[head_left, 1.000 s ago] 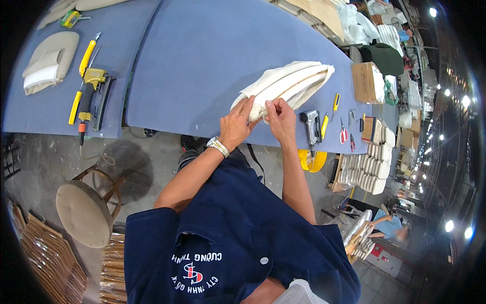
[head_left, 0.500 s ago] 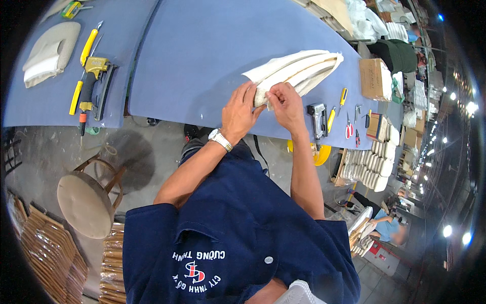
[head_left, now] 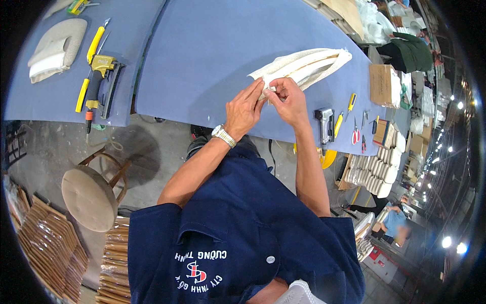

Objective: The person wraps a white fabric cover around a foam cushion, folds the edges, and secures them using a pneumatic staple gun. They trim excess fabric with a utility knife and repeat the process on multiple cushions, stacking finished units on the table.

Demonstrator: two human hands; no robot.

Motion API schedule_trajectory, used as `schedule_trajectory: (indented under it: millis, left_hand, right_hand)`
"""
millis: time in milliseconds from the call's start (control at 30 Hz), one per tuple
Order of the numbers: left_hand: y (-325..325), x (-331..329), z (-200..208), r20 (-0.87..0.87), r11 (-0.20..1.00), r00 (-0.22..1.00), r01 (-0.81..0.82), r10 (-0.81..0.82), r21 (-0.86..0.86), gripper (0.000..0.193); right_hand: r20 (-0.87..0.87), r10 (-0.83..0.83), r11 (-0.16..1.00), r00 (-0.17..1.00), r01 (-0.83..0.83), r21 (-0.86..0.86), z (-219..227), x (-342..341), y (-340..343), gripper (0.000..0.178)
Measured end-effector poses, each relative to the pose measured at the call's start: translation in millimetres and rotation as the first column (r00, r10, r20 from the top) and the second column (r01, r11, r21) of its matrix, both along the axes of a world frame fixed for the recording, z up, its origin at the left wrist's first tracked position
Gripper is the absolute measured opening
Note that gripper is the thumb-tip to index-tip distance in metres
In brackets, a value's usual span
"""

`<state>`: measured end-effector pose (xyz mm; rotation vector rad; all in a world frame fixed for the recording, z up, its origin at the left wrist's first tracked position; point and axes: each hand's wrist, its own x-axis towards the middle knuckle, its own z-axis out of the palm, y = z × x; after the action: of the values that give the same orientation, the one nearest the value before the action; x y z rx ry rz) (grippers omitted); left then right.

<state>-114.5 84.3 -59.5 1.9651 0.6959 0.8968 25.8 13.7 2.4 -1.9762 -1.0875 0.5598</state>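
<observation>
Along the near edge of your blue counter [head_left: 202, 50], toward its right corner, lie a silver staple gun [head_left: 324, 119], a yellow-handled screwdriver [head_left: 352, 102] and red-handled scissors [head_left: 355, 133]. On your left, a second counter [head_left: 126, 30] bears a black-and-gold staple gun [head_left: 94, 86] at its near right corner and a folded beige pad [head_left: 61, 40] toward its left edge.

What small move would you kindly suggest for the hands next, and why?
Perhaps the right hand should tuck the pinched fabric against the near end of the long pale piece, since that bit looks loose and the left hand rests on the same end, able to steady it.
</observation>
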Motion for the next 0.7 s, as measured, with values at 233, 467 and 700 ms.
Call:
schedule_trajectory:
  millis: [233, 467, 700]
  left_hand:
    - [6.5, -0.9, 4.0, -0.037, 1.000, 0.999, 0.025, -0.025, -0.011, 0.049]
    - [10.3, 0.9, 8.1, -0.068, 0.999, 0.997, 0.044, -0.043, 0.017, 0.051]
    - [-14.1, -7.6, -3.0, 0.100, 0.938, 0.993, -0.025, 0.063, -0.345, 0.058]
  right_hand:
    - [0.158, -0.026, 0.999, 0.987, 0.032, -0.034, -9.6, 0.0, 7.1, 0.017]
    - [-0.129, -0.105, 0.988, 0.986, 0.118, 0.096, -13.1, -3.2, 5.1, 0.019]
    - [0.256, -0.068, 0.993, 0.964, 0.090, -0.074, 4.5, -24.3, -2.6, 0.021]
